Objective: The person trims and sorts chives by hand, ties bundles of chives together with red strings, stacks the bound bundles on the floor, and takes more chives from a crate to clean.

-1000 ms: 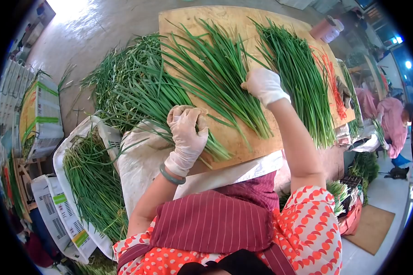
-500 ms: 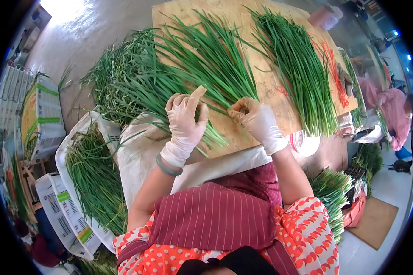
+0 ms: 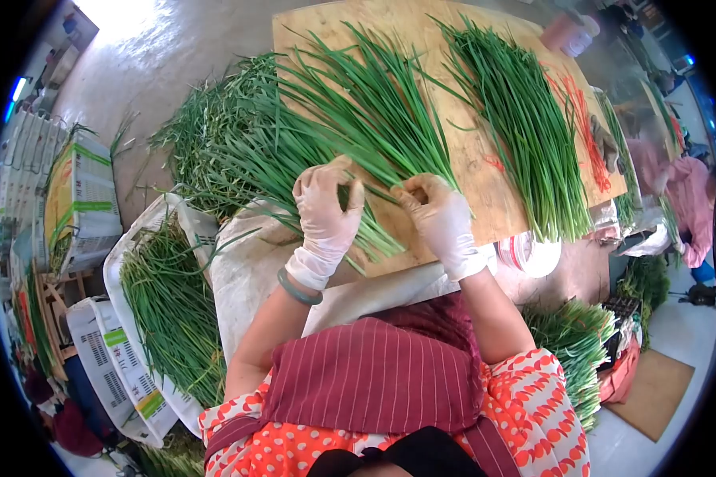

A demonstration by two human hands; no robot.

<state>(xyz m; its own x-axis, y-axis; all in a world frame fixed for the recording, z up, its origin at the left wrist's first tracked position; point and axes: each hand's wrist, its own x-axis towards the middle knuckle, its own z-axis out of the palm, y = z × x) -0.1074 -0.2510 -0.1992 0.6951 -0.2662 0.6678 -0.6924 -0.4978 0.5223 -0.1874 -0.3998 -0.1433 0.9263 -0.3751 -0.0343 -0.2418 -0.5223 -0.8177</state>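
Garlic chives [image 3: 382, 103], long and green with pale stem ends, lie fanned out on a wooden board [image 3: 485, 199]. My right hand [image 3: 439, 216], in a thin whitish glove, pinches the stem end of this middle bunch between thumb and fingers. To its left, my left hand [image 3: 328, 216], gloved alike with a bangle [image 3: 299, 289] at the wrist, hovers over a looser heap of chives [image 3: 270, 151]. Its fingers are bent, with a gap between thumb and fingertips, and no chive shows in it. A neat, thick bunch of chives [image 3: 525, 135] rests farther right.
Red ties [image 3: 574, 119] lie along the board's right side. White crates [image 3: 119, 366] stand at the left, one crate [image 3: 184, 230] filled with chives. A white bucket [image 3: 531, 254] sits below the board's edge, near more chives [image 3: 573, 342]. A person in pink [image 3: 688, 199] is at far right.
My left index finger has bent down from its raised, stretched position. The right hand stays at the middle bunch's stem ends. The whole view has shifted slightly.
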